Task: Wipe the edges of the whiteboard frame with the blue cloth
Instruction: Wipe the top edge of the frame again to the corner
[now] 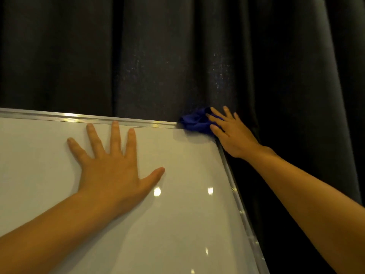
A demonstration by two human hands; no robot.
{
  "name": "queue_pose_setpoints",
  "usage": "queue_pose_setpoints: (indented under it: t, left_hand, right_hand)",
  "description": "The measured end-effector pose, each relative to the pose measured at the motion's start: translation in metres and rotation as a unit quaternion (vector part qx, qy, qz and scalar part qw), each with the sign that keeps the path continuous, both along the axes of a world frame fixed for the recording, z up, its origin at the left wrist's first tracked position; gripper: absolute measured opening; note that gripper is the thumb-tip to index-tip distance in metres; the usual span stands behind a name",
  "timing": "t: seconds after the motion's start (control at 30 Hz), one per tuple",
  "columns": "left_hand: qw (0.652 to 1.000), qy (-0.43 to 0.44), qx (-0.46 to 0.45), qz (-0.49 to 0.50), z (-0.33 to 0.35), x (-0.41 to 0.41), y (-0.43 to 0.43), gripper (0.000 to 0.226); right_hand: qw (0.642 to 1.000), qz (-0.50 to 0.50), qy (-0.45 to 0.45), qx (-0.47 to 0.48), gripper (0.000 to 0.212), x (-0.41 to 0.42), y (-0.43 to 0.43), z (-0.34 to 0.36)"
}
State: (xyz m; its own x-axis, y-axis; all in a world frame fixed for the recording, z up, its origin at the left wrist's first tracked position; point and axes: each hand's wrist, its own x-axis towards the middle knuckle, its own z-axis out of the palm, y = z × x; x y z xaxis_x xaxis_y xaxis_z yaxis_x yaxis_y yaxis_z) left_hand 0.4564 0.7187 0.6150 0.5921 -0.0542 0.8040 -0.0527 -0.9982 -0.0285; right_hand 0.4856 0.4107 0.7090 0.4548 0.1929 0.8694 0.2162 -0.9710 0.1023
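The whiteboard (pixel 177 214) fills the lower left, its silver metal frame (pixel 79 118) running along the top and down the right side. A bunched blue cloth (pixel 194 121) sits on the frame's top right corner. My right hand (pixel 230 133) presses on the cloth, fingers spread over it, and part of the cloth is hidden under the palm. My left hand (pixel 110 161) lies flat on the white surface with fingers apart, just below the top frame, holding nothing.
A dark pleated curtain (pixel 177 52) hangs directly behind and to the right of the board, touching the cloth at the corner. Light reflections glint on the board surface.
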Motion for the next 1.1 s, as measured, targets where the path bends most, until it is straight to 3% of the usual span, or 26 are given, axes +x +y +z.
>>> queue_pose_setpoints:
  t: [0.13, 0.3, 0.43, 0.5, 0.57, 0.67, 0.8, 1.0, 1.1]
  left_hand:
    - [1.0, -0.014, -0.011, -0.009, -0.002, 0.007, 0.003, 0.106]
    - [1.0, 0.003, -0.009, -0.009, -0.009, 0.007, 0.004, 0.116]
    - [0.999, 0.021, -0.019, -0.021, -0.009, 0.0, -0.002, 0.124]
    - [1.0, 0.014, -0.021, -0.016, -0.01, -0.002, -0.006, 0.124]
    - [1.0, 0.008, -0.02, -0.017, -0.011, -0.003, -0.007, 0.123]
    - [0.999, 0.007, -0.023, -0.026, -0.012, -0.006, -0.007, 0.121]
    - [0.999, 0.015, -0.037, -0.012, -0.011, -0.009, -0.011, 0.125]
    - [0.999, 0.026, -0.039, 0.001, -0.013, -0.017, -0.036, 0.126]
    - [0.999, 0.021, -0.048, -0.007, -0.019, -0.021, -0.037, 0.126]
  right_hand:
    - [0.986, 0.097, 0.006, 0.132, 0.048, 0.002, 0.012, -0.041]
    - [0.936, 0.247, -0.032, 0.248, 0.05, -0.012, 0.04, -0.129]
    - [0.891, 0.274, 0.036, 0.359, 0.03, -0.008, 0.04, -0.083]
    - [0.899, 0.253, 0.024, 0.358, 0.03, -0.001, 0.039, -0.051]
    - [0.883, 0.28, 0.03, 0.377, 0.036, 0.0, 0.039, -0.043]
    - [0.874, 0.277, 0.033, 0.398, 0.026, -0.017, 0.034, -0.094]
    - [0.884, 0.294, 0.075, 0.356, 0.018, -0.058, 0.023, -0.176]
    - [0.919, 0.249, 0.064, 0.3, 0.019, -0.039, 0.021, -0.081]
    - [0.917, 0.25, 0.052, 0.306, 0.018, -0.037, 0.017, -0.081]
